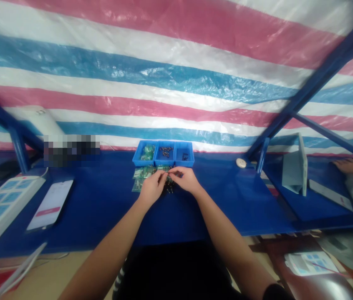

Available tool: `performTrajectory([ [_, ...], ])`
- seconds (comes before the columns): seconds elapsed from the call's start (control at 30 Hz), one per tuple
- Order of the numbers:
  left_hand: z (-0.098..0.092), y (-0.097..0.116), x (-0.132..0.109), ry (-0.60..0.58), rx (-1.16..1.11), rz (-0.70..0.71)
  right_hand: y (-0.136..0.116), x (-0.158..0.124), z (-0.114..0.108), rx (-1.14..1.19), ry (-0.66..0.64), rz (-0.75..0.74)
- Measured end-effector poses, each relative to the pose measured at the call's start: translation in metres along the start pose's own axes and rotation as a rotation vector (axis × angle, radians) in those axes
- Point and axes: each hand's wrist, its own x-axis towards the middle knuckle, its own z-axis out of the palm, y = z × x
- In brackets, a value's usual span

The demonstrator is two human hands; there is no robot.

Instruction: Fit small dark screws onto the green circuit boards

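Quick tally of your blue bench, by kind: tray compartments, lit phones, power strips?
Blue tray compartments: 3
Lit phone: 1
Power strip: 1
Total: 5

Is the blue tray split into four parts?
No, the blue plastic tray has only three compartments, side by side.
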Motion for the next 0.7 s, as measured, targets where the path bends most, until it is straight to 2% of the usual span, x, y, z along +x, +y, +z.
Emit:
performTrajectory([
  [0.37,0.003,-0.003,-0.001,0.063,-0.091,0.037,0.002,0.0,-0.001,-0.014,0.019,-0.031],
  [0.6,0.004,-0.006,0.0,0.092,-0.098,0.203,0.012,0.003,0.007,0.273,0.034,0.106],
  [0.7,0.005,-0.007,0.001,0.096,-0.063,0.255,0.011,0.003,0.008,0.282,0.023,0.117],
])
